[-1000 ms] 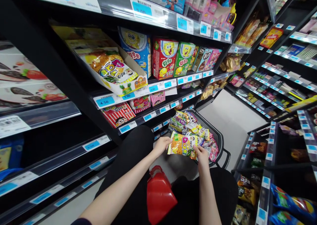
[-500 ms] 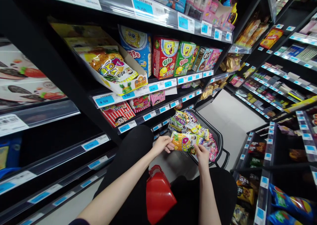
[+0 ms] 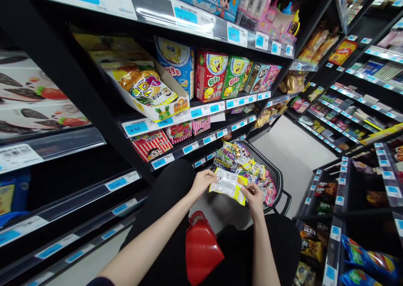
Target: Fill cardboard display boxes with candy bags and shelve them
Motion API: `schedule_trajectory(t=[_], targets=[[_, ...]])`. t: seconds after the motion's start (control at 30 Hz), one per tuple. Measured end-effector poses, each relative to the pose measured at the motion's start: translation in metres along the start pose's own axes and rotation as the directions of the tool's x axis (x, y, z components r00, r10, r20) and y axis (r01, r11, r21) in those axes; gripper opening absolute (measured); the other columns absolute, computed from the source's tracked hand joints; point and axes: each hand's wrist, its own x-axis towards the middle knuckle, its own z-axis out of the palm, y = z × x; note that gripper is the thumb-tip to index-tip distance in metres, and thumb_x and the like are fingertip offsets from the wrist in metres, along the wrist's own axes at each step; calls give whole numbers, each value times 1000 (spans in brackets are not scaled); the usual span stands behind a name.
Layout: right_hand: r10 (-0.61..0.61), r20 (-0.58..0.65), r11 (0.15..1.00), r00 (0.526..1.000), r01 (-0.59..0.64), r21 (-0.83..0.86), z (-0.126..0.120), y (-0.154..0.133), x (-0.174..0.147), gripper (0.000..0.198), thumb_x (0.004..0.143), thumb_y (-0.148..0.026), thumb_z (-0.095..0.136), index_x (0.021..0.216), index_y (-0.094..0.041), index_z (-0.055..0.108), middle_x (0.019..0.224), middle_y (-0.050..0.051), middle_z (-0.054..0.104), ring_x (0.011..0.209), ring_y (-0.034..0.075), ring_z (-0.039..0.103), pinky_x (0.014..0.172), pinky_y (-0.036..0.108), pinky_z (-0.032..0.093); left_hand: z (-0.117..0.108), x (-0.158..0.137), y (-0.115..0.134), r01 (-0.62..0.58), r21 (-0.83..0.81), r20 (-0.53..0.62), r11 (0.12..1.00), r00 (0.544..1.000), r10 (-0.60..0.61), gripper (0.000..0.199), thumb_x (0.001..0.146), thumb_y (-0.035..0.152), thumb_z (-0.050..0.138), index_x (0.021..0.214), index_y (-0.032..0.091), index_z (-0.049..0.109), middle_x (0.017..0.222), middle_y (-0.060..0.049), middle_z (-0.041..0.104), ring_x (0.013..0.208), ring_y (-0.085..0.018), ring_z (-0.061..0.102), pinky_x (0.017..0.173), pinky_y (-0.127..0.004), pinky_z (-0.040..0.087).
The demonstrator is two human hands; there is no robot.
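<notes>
A small candy bag (image 3: 227, 184) is stretched between my two hands, its pale printed back and yellow edges facing up. My left hand (image 3: 203, 182) pinches its left end, and my right hand (image 3: 253, 197) pinches the right end. Just beyond it stands a black basket (image 3: 278, 175) filled with several colourful candy bags (image 3: 234, 155), partly covered by the bag I hold. Similar yellow-and-white bags (image 3: 147, 84) lie in an open display carton (image 3: 173, 110) on the shelf to the left.
Snack boxes (image 3: 211, 74) line the shelf (image 3: 201, 110) beside the carton. A red plastic object (image 3: 203, 248) sits between my legs. More stocked shelves (image 3: 336, 210) rise close on the right. Pale floor (image 3: 292, 139) shows past the basket.
The candy bag has been turned over: its printed orange front faced up before, and its pale back faces up now. Both hands stay at its ends.
</notes>
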Motion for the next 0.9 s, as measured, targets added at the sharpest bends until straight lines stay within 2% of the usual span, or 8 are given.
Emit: schedule_trajectory(t=[0.17,0.23,0.33,0.47,0.57,0.73,0.83,0.9], targets=[[12,-74,999,997,-10,37,3,7,3,15,90,-28,60,87,-14,59,69,-6,55,52,6,51,49,20,45,0,0,-1,-1,16,31,1000,1000,0,40,54,24,82,88,16,62,53,5,66,49,-15,62,50,-22,44],[26,-88,999,996,-21,49,3,6,4,15,90,-29,60,92,-14,59,68,-6,55,50,6,51,49,20,45,0,1,-2,1,42,46,999,999,-3,33,59,24,81,86,14,64,56,4,67,51,-15,63,54,-23,46],[51,-96,997,994,-46,59,4,4,4,17,89,-28,61,100,-15,59,66,-7,54,49,6,50,48,20,45,0,2,-4,0,96,71,995,997,-7,19,74,27,74,73,12,63,60,3,66,55,-13,62,57,-25,48],[83,-92,995,992,-78,54,4,1,5,15,89,-26,62,98,-14,60,69,-6,57,53,7,54,51,21,48,0,4,-6,-17,150,78,989,997,5,26,88,31,62,70,12,59,64,3,62,56,-10,59,59,-26,49],[93,-84,995,992,-90,39,5,0,6,13,89,-26,62,87,-13,61,71,-5,59,56,7,56,53,21,49,0,5,-6,-43,168,66,985,997,33,27,84,32,65,67,13,58,61,4,61,54,-11,57,58,-25,47],[82,-69,996,994,-79,40,5,-2,2,15,89,-26,62,81,-13,60,65,-7,56,48,5,52,44,18,45,-1,6,-4,-113,191,19,975,994,112,18,64,26,76,59,17,63,59,4,59,62,-14,57,61,-24,43],[48,-53,996,997,-44,75,5,-8,-1,14,87,-25,65,82,-13,61,75,-3,63,61,9,61,55,23,52,-2,4,-5,-121,188,23,975,993,119,9,63,25,73,66,18,68,58,4,58,62,-15,58,60,-24,43],[17,-46,994,999,-12,104,5,-12,-3,14,84,-26,67,82,-13,62,86,1,67,75,13,66,67,30,55,-1,2,-5,-108,163,48,981,994,102,13,66,27,69,74,17,70,59,3,60,61,-17,60,59,-25,44]])
